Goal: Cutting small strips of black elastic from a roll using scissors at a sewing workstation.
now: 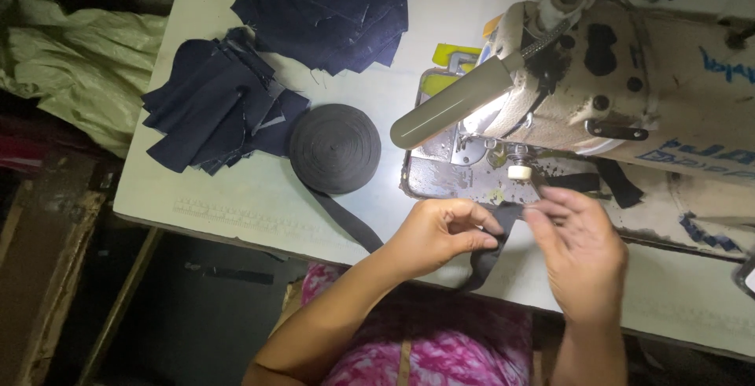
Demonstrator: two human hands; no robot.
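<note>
- Left hand (440, 232), lower centre of the frame, pinches a black strap (503, 225) between thumb and fingertips.
- Right hand (578, 256), just right of it, grips the same strap; the hands are close together, just in front of the sewing machine (629, 79).
- The strap hangs down in a loop over the table (236, 197) edge.
- A strap roll (334, 148) lies left of centre.
- Dark blue cloth pieces (216, 107) are piled at upper left.
</note>
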